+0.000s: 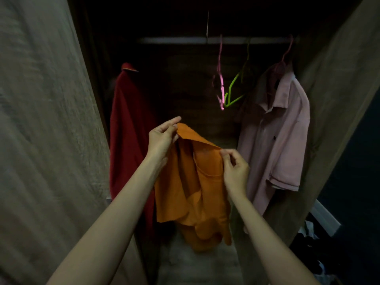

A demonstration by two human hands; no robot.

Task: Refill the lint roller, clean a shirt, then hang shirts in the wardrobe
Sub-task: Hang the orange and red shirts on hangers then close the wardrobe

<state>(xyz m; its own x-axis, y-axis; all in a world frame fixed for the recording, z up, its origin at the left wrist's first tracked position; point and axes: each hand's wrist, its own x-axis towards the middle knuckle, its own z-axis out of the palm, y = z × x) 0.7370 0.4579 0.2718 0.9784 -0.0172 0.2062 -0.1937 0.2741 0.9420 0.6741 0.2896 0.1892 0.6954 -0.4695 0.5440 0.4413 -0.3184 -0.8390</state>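
Note:
An orange shirt (pixel 193 188) hangs between my hands in front of the open wardrobe. My left hand (pixel 163 138) pinches its upper left corner near the collar. My right hand (pixel 235 169) pinches the top edge on the right side. The shirt droops below, folded on itself. Inside the wardrobe a rail (pixel 216 40) carries a dark red shirt (pixel 129 130) at the left and a pink polo shirt (pixel 275 132) at the right. An empty pink hanger (pixel 220 79) and an empty green hanger (pixel 234 89) hang between them.
The wardrobe's wooden doors stand open at the left (pixel 45 130) and right (pixel 337 89). A pale floor or shelf surface (pixel 197 264) lies below the shirt. Dark clutter (pixel 312 249) sits at the lower right outside the wardrobe.

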